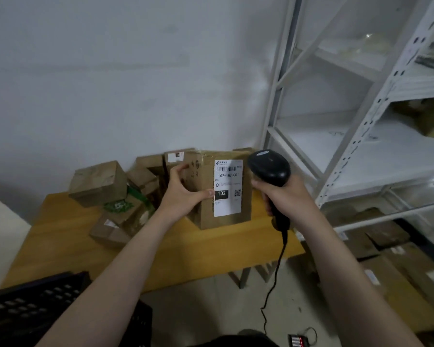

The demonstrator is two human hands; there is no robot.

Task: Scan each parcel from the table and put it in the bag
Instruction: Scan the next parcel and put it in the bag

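Crowding table (68,236) behind parcel (227,189), piled boxes (98,182), scanner (268,169) beside, shelving (391,151)

We are holding a brown parcel (207,211) upright in our left hand (183,194), low over the far right of the table (198,251); whether it is touching the wood we cannot tell. Its white label (228,204) is facing us, showing a barcode on top, "102-102-C01", a black "102" block and a QR code. We are gripping the black scanner (269,166) in our right hand (286,196), just right of the parcel, its head leaning toward the parcel's top corner. Its cable (273,279) is hanging down past the table edge. More brown parcels (125,196), some crumpled and one bearing green tape, are lying piled at the table's far side by the wall.
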